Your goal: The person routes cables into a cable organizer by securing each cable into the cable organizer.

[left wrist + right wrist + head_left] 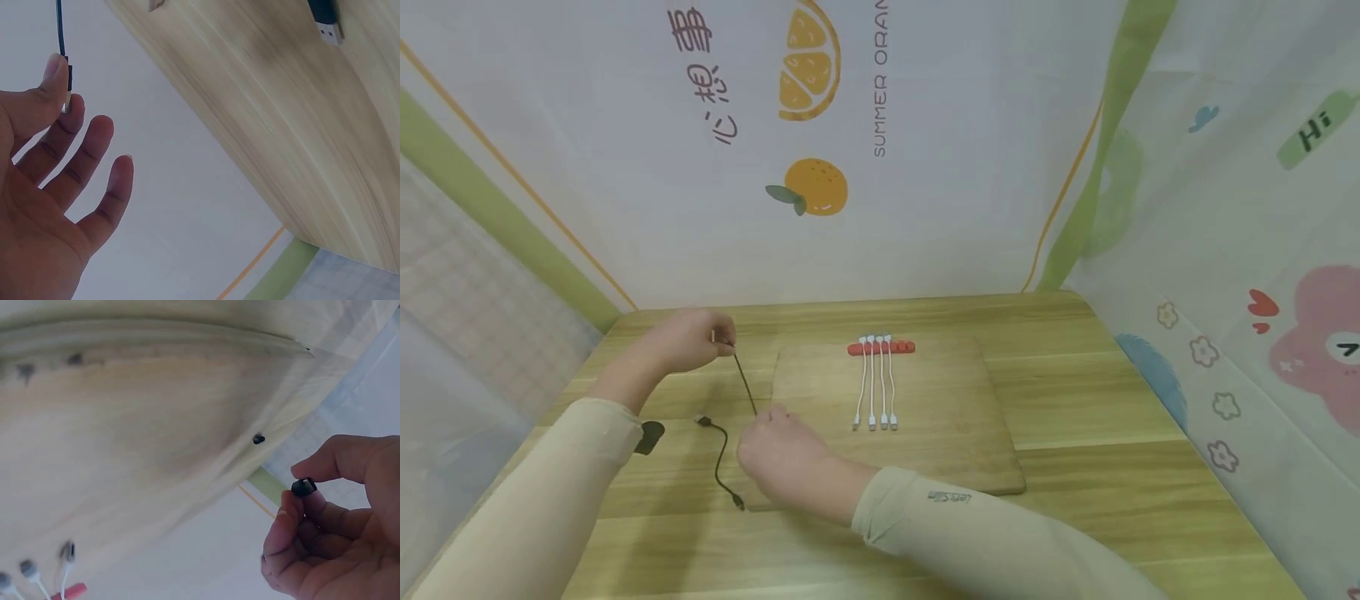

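Observation:
A thin black USB cable (745, 383) stretches between my two hands, above the left side of the wooden board. My left hand (700, 340) pinches its upper end between thumb and index finger; the left wrist view shows a black connector (70, 80) there, with the other fingers spread. Lower and nearer, my right hand (786, 450) pinches the other end, a black plug (304, 487), between thumb and fingertips. A second black USB cable (722, 462) lies loosely bent on the table, left of the board. Its metal USB-A plug (328, 31) shows in the left wrist view.
The wooden board (947, 417) lies flat on the wood-grain table (1075, 400). Near its far edge, a red cable holder (907, 347) carries several white cables (872, 383) laid side by side, plugs toward me. Printed curtains (925, 208) hang behind and beside the table.

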The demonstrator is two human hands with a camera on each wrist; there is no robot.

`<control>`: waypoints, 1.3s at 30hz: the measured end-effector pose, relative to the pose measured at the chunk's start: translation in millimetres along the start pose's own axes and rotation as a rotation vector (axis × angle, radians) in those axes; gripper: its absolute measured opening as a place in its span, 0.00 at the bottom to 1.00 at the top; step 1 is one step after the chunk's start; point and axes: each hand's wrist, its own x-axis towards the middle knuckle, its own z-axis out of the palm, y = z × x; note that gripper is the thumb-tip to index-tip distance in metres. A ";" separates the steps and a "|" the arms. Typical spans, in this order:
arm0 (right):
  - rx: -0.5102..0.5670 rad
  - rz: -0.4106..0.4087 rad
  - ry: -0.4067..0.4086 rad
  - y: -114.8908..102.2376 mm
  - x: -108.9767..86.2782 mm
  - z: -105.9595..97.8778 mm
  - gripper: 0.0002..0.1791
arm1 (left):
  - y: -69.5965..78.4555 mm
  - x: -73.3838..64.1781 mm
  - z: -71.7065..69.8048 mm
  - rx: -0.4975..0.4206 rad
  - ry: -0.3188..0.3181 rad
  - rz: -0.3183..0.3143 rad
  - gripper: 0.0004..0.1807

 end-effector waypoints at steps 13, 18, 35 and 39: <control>-0.111 -0.042 0.056 21.2 -23.4 -5.9 0.04 | 40.6 26.6 -3.8 -0.001 0.044 0.022 0.02; -0.111 0.003 0.024 28.9 -32.0 -4.8 0.05 | 55.3 42.6 -3.5 0.031 0.083 0.058 0.04; -0.029 0.136 0.089 58.9 -64.7 6.1 0.04 | 127.7 97.3 13.0 0.085 0.246 0.155 0.11; -0.010 0.127 0.099 67.4 -72.9 11.6 0.05 | 141.7 105.0 20.5 0.106 0.285 0.203 0.11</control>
